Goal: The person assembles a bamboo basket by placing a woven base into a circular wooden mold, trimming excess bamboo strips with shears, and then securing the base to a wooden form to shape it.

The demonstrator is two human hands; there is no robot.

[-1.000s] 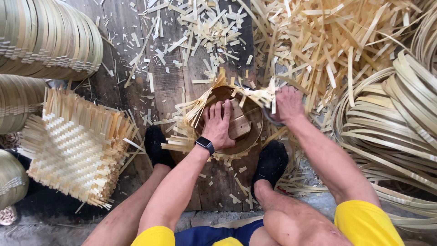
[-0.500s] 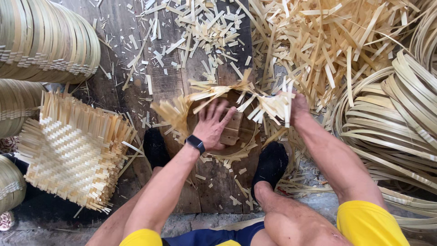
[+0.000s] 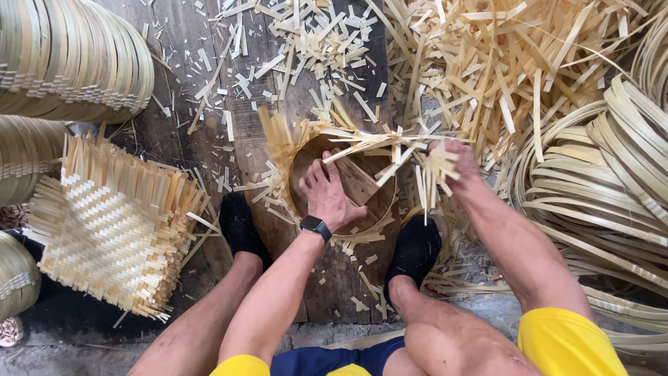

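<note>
A round wooden mould (image 3: 362,191) sits on a wooden board between my feet, with a woven bamboo mat (image 3: 362,143) pushed partly into it, loose strip ends sticking up around the rim. My left hand (image 3: 325,195), a dark watch on the wrist, presses flat inside the mould. At the mould's right rim my right hand (image 3: 454,157) grips the standing bamboo strip ends.
A stack of flat woven bamboo mats (image 3: 111,223) lies at the left. Nested finished baskets (image 3: 69,59) stand at the upper left. Coiled bamboo hoops (image 3: 605,188) fill the right. Loose strips and offcuts (image 3: 487,63) cover the floor beyond the board (image 3: 243,118). My dark shoes (image 3: 240,226) flank the mould.
The mat's edges have folded upward and around as it sank into the mould. My right hand shifted right and down along the rim; my left hand stayed pressing inside.
</note>
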